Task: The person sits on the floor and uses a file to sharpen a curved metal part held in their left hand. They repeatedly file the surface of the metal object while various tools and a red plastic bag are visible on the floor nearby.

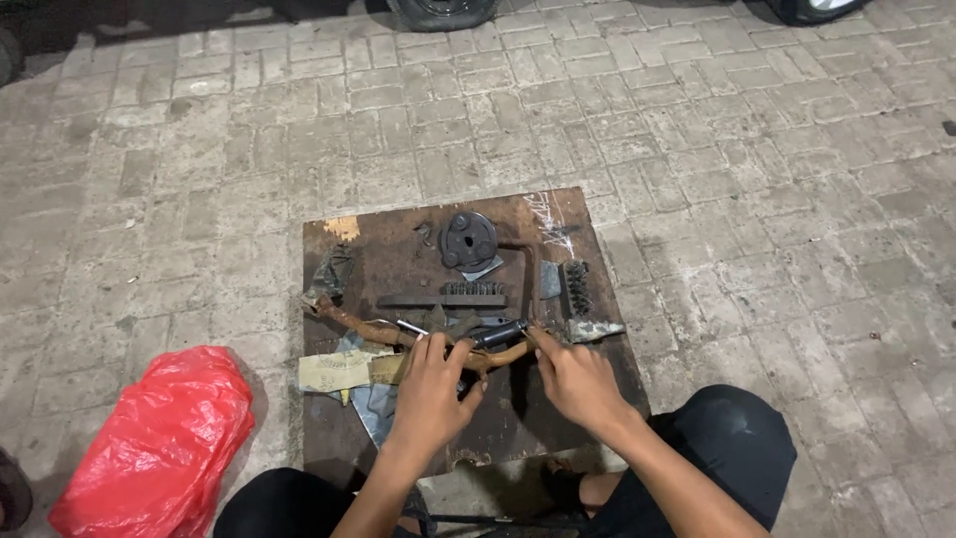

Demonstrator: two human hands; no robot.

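Observation:
I crouch over a rusty brown metal plate (398, 261) lying on the paving. My left hand (430, 394) is closed around a dark tool handle (495, 332) and rests on a rusty curved bar (354, 322) that crosses the plate. My right hand (575, 381) grips the right end of the same dark tool, fingers curled. A dark round disc with holes (467, 239) lies at the plate's far side. A toothed comb-like metal strip (448, 295) and a short dark threaded piece (577, 286) lie behind my hands.
A red plastic bag (159, 438) lies on the paving at the lower left. Scraps of paper (334, 371) sit on the plate's near left. Brick paving (697, 130) surrounds the plate. Vehicle tyres (443, 10) stand at the top edge. My knees (737, 438) frame the plate's near side.

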